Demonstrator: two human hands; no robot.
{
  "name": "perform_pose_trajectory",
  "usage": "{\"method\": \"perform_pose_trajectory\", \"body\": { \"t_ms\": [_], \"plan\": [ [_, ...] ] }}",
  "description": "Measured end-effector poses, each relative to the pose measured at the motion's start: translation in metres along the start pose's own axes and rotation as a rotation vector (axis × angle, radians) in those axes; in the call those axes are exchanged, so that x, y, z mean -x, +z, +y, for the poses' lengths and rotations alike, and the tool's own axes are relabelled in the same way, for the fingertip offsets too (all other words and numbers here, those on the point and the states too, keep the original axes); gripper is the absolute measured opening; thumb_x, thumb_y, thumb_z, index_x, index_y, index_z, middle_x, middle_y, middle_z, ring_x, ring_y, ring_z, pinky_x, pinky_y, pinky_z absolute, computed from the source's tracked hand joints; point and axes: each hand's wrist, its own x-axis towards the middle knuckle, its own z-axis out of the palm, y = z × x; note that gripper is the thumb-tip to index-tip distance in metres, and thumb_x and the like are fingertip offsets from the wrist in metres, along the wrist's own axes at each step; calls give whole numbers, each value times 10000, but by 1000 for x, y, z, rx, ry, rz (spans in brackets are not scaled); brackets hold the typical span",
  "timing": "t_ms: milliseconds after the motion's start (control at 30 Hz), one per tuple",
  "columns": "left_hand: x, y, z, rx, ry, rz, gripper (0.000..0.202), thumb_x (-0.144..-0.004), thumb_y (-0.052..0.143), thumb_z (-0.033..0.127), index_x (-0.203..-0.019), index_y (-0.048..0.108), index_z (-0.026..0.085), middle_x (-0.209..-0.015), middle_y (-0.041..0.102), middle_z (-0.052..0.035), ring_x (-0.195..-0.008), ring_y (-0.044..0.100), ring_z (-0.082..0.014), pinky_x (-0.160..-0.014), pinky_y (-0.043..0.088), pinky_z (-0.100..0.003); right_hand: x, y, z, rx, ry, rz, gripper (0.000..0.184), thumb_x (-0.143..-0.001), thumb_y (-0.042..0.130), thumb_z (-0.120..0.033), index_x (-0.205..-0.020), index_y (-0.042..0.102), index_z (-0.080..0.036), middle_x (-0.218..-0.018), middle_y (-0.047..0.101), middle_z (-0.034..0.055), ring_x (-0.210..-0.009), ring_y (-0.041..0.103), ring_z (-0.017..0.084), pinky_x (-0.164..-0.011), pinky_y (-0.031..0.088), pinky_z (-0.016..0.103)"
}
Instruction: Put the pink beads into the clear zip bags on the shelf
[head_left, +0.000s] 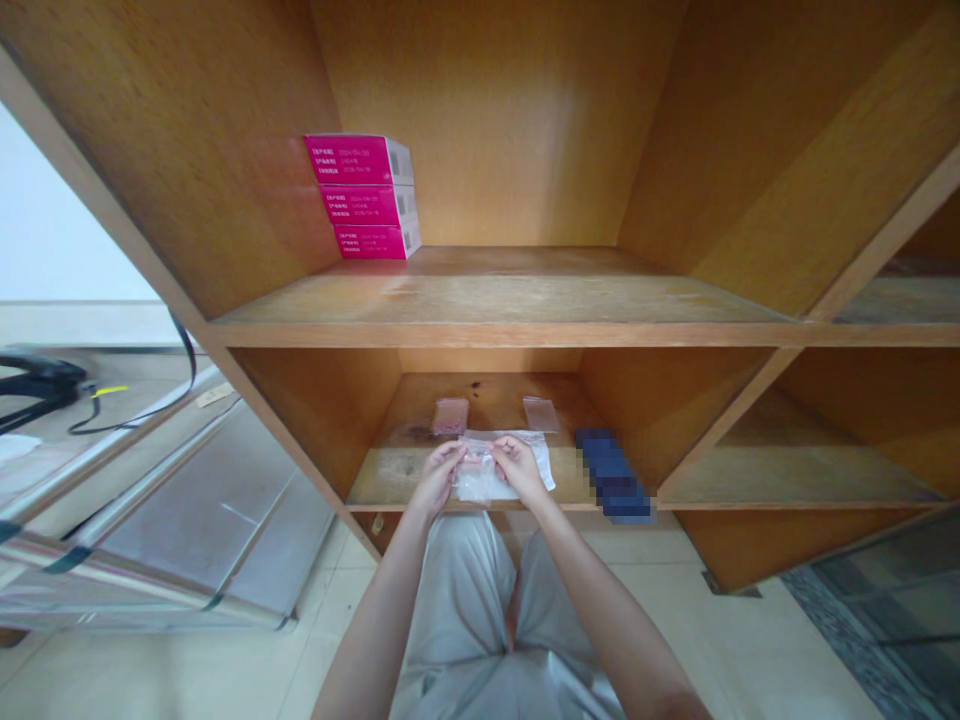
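My left hand (437,477) and my right hand (519,468) meet over the lower shelf (390,478) of a wooden cabinet. Both pinch the top edge of a small clear plastic bag (480,482), fingers closed on it. The bag lies over a white sheet (541,462) near the shelf's front edge. Just behind my hands lie a small pinkish packet (451,415) and a clear little bag (541,412).
Three pink boxes (367,197) are stacked at the back left of the upper shelf (525,300). A blurred dark blue object (613,476) lies on the lower shelf to the right of my hands. Wrapped panels (187,520) and black cables (45,385) sit left of the cabinet.
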Motion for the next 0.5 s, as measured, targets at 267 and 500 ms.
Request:
{"method": "perform_pose_trajectory", "body": {
  "t_ms": [267,500],
  "plan": [
    [4,5,1,-121,50,-39,192,-655,664,302,-743,613,138,-696,633,-17,-590,555,-110,-572,420,-207,6,2,16,-63,58,29,332,-659,583,-506,-644,498,-186,-383,420,-85,-278,328,54,-285,248,178],
    [6,5,1,-139,37,-65,188,-637,679,291,-727,617,138,-674,622,-17,-595,554,-114,-581,410,-207,7,1,13,-46,54,67,300,-660,592,-480,-637,545,-184,-395,426,-71,-302,336,62,-290,269,187]
  ]
}}
